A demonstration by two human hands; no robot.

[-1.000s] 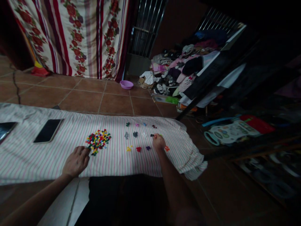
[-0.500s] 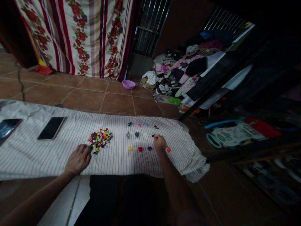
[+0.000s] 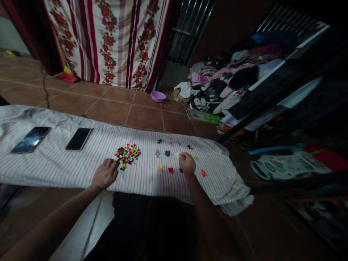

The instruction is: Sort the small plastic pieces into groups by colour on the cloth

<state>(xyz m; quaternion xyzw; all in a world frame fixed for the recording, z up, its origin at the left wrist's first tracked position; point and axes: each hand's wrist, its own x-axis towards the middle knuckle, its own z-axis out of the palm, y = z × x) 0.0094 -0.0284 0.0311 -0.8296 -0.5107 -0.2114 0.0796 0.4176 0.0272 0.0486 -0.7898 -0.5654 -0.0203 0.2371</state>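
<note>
Head cam: phone (image 3: 78,139) L of bead pile (image 3: 127,155), apart.

Left of the one mixed heap (image 3: 127,156) lie two phones (image 3: 79,139), right of it roughly a dozen small sorted clusters (image 3: 170,169) (some tiny), beyond it one purple bowl (image 3: 158,96).

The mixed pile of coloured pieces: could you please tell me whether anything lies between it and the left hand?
Nothing visible does. The left hand lies on the striped cloth with its fingertips right at the near edge of the pile.
</note>
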